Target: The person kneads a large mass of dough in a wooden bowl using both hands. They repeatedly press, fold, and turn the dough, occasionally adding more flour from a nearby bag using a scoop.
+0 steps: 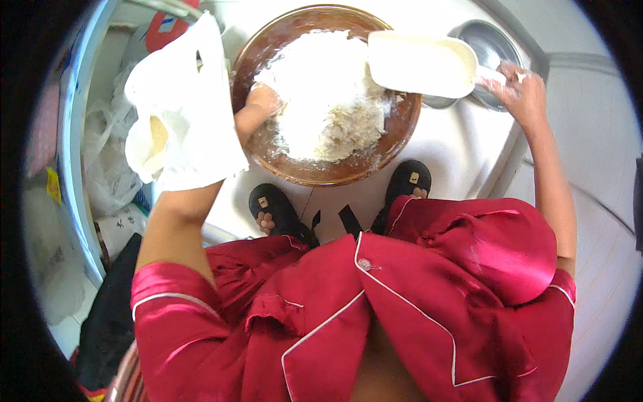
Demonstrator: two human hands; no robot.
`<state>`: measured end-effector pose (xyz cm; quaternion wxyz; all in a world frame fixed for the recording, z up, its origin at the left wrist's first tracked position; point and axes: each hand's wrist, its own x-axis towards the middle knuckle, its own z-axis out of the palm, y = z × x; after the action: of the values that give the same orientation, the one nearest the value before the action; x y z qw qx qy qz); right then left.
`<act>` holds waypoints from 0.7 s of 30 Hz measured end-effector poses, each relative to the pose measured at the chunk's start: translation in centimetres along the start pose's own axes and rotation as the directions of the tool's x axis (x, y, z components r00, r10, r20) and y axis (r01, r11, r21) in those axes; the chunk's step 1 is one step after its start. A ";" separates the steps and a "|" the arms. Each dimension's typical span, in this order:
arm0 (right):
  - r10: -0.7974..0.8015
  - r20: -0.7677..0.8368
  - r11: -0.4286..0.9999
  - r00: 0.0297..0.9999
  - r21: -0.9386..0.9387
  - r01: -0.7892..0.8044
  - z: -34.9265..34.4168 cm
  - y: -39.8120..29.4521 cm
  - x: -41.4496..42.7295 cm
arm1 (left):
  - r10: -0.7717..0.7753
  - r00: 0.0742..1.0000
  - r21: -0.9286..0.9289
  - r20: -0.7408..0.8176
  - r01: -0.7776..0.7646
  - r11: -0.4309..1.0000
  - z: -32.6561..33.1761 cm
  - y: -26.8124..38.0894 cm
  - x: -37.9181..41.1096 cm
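Observation:
A large brown glazed bowl (407,128) stands on the floor before me, with a heap of white flour (321,75) and rough, lumpy dough (354,128) in it. My left hand (263,103) reaches into the bowl's left side, its fingers hidden in the flour. Above my left forearm is a white flour bag (201,130), covering part of the arm. My right hand (520,88), dusted with flour, grips the handle of a white scoop (427,63). The scoop's front end overlaps the bowl's right rim.
Behind the scoop and my right hand are metal bowls (485,42) on the white tiled floor. My black slippers (274,211) are just below the brown bowl. At the left, plastic bags (108,151) sit within a blue-edged frame (73,140). A wall or panel (587,151) rises at the right.

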<state>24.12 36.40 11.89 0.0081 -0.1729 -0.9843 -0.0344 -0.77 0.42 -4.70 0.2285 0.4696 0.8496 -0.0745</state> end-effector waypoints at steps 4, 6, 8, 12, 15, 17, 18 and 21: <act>0.038 0.010 0.996 0.999 -0.080 -0.037 -0.8 -0.2 0.9 | 0.128 0.988 0.005 0.090 -0.129 0.992 -4.1 3.6 0.0; -0.093 -0.161 0.994 0.983 -0.064 0.083 0.2 0.2 2.0 | 0.100 0.979 0.068 0.176 -0.113 0.991 -6.0 6.8 0.5; -0.007 -0.080 0.990 0.997 -0.140 -0.004 -0.5 -1.0 3.0 | 0.083 0.977 0.072 0.195 -0.099 0.992 -5.2 10.4 3.7; 0.020 -0.091 1.000 0.996 -0.020 -0.022 0.1 -0.7 4.1 | -0.096 0.987 0.089 0.130 0.085 0.992 -5.8 13.3 7.0; 0.019 -0.125 0.998 0.992 -0.059 -0.027 0.4 -0.2 3.4 | -0.046 0.997 0.079 0.065 0.040 0.996 -5.6 13.0 9.0; 0.001 -0.156 0.999 0.988 -0.053 -0.009 0.4 -0.4 2.5 | -0.013 0.999 0.115 -0.046 0.019 0.993 -4.8 12.0 9.6; -0.009 -0.161 0.998 0.987 -0.060 0.000 0.3 -0.1 2.1 | -0.010 0.999 0.106 -0.048 0.015 0.994 -4.9 11.7 9.9; -0.013 -0.158 0.998 0.987 -0.066 0.002 -0.2 0.2 1.3 | -0.029 0.999 0.091 -0.037 0.033 0.995 -6.0 9.5 9.7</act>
<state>22.92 37.03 12.14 0.0806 -0.1660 -0.9795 -0.0804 0.79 15.04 -2.99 0.1904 0.4676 0.8564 -0.1084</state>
